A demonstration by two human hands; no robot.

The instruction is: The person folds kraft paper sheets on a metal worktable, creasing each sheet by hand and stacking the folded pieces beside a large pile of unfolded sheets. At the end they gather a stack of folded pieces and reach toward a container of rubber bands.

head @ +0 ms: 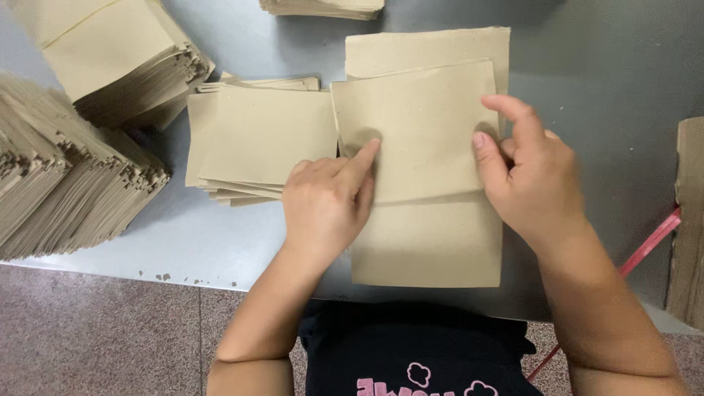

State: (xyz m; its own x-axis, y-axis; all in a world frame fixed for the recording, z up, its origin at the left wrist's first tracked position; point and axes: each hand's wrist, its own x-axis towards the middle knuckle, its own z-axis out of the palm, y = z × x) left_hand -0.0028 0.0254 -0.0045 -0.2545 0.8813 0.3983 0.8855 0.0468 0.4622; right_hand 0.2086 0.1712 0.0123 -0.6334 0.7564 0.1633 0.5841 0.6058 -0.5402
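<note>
Here, nearest the camera, the person's dark top (411,359) is showing at the bottom edge, with both bare forearms reaching up from it onto a grey metal table (220,242).

The left hand (326,205) is resting knuckles-up on a folded sheet of brown paper (422,132), its index finger stretched out and pressing the sheet's left part, the other fingers curled loosely under. The right hand (532,172) is pinching the right edge of that same folded sheet, thumb on top and forefinger arched over the edge; the remaining fingers are tucked behind and hard to make out. The folded sheet is lying across a longer flat brown sheet (429,246), which is sticking out below both hands toward the person and also showing beyond the fingertips at the far end.

Just left of the left hand, a low stack of folded brown pieces (257,139) is sitting on the table, touching or nearly touching the worked sheet. Further left, well apart from the hand, tall slumping piles of the same paper (66,183) are leaning at the table's edge. To the right of the right hand, a red strap (649,246) is running diagonally beside a brown cardboard edge (689,220). Beyond the fingertips, another small stack (323,7) is lying at the table's far side.
</note>
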